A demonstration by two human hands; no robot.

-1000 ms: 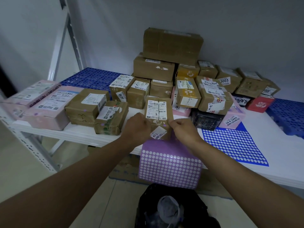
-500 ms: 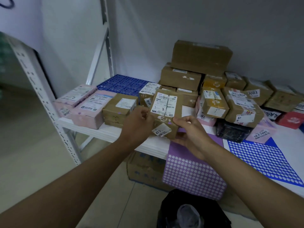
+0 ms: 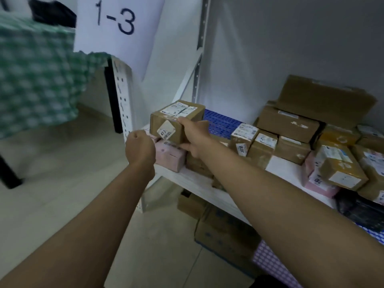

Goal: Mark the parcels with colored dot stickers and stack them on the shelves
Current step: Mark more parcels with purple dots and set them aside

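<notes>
A small brown cardboard parcel [image 3: 172, 119] with white labels sits on top of the pink parcels [image 3: 169, 155] at the left end of the white shelf [image 3: 197, 187]. My right hand [image 3: 194, 137] grips its right side, fingers over the top edge and thumb beneath. My left hand [image 3: 140, 147] hovers just left of the pink parcels, fingers curled into a loose fist with nothing in it. A corner of the purple dot sticker sheet [image 3: 272, 265] shows at the lower right.
Several brown parcels [image 3: 291, 125] are piled at the right on the shelf, with a blue perforated mat [image 3: 220, 123] behind. A white upright post [image 3: 124, 104] stands left of the shelf. A sign reading 1-3 [image 3: 116, 19] hangs above. Cartons [image 3: 224, 225] sit under the shelf.
The view swung left. The brown parcel was carried from over the sticker sheets to the left end of the shelf, onto the pink parcels. My left hand let go of it.
</notes>
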